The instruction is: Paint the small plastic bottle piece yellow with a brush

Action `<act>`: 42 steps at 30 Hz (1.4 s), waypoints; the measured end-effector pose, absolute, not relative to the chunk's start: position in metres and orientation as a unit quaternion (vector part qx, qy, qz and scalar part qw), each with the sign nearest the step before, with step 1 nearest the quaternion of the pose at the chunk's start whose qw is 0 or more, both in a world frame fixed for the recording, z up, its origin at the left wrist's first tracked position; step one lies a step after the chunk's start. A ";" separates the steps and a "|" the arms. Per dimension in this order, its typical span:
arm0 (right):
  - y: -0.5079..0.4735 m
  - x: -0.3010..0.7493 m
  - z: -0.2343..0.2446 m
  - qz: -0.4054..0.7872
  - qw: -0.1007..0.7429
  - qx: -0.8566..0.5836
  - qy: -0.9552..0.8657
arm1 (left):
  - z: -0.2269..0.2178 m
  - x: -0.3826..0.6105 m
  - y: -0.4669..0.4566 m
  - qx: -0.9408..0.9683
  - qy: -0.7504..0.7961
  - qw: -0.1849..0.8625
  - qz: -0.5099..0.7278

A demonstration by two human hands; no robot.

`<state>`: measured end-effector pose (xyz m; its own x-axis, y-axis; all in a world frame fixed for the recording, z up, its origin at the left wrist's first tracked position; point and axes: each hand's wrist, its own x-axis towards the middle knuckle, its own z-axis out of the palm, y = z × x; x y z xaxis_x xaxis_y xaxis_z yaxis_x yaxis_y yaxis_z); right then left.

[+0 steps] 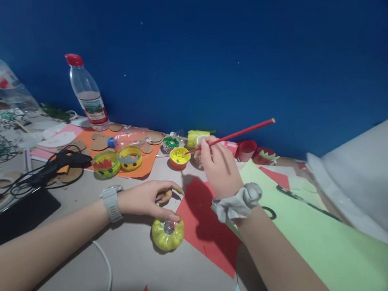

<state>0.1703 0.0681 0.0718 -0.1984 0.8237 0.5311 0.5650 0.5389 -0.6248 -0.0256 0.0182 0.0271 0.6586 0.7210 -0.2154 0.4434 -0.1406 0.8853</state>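
Observation:
My right hand [221,168] is closed on a red-handled paintbrush [243,132]. The brush's low end reaches into a small cup of yellow paint [179,158]. My left hand [151,198] has its thumb and fingers apart, the thumb at the top edge of a yellow-painted bottle base [167,234]; whether it presses on it I cannot tell. That base stands on the table with a clear round spot in its middle. Beside the yellow paint is a small cup of green paint [170,143]. Behind my right hand lies a yellow-painted piece [196,139], partly covered.
Red paper [206,229] and a large green sheet [296,219] lie at right. Two yellow-green rings [106,164] rest on orange paper [143,170]. A red-capped bottle [90,96] stands at back left, near black cables [64,158]. A blue wall [203,50] rises behind.

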 end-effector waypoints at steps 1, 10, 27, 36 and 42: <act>0.069 0.166 0.072 0.142 0.435 -0.451 -0.766 | 0.027 -0.026 0.018 0.744 0.390 0.526 0.133; 0.070 0.164 0.064 0.119 0.407 -0.439 -0.792 | 0.026 -0.026 0.019 0.744 0.386 0.529 0.130; 0.062 0.184 0.102 0.156 0.474 -0.477 -0.723 | 0.023 -0.028 0.019 0.737 0.385 0.537 0.139; 0.000 0.239 0.072 0.409 0.589 -0.463 -0.521 | 0.020 -0.032 0.009 0.737 0.378 0.535 0.167; -0.046 0.227 0.043 0.433 0.622 -0.483 -0.439 | 0.023 -0.032 0.010 0.767 0.382 0.490 0.160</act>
<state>0.2270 -0.0461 0.0425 0.2405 0.9622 0.1280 -0.1138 0.1589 -0.9807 -0.0321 0.0095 0.0228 0.6563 0.7434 -0.1291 0.4288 -0.2267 0.8745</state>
